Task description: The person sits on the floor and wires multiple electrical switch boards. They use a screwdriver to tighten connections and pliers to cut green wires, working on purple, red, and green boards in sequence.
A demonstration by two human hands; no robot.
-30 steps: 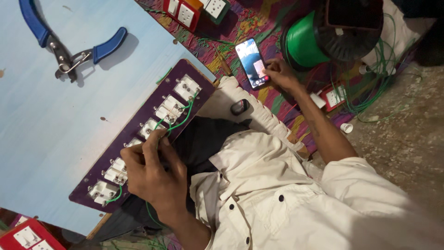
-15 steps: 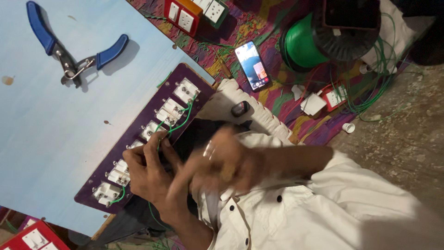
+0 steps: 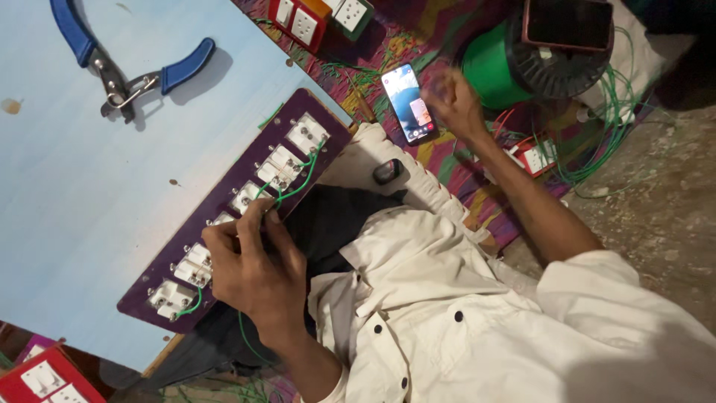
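A long purple switch board (image 3: 321, 153) lies at the edge of a light blue tabletop (image 3: 67, 194), with several white switch backs linked by green wire (image 3: 294, 186). My left hand (image 3: 253, 265) rests on the board's middle, its fingertips pinched on the green wire. My right hand (image 3: 451, 104) is stretched out to the upper right, blurred, just beside a lit smartphone (image 3: 409, 102) lying on a patterned cloth. Whether it holds anything is unclear.
Blue-handled pliers (image 3: 123, 71) lie on the tabletop at the upper left. A green wire spool (image 3: 496, 71) with a dark phone (image 3: 570, 22) on top stands past the right hand. Red switch boxes (image 3: 298, 22) sit at the top, another red box (image 3: 45, 377) at the bottom left.
My right hand left the smartphone, came in to the left hand at the board, and has now swung back out beside the phone. The left hand stayed on the board.
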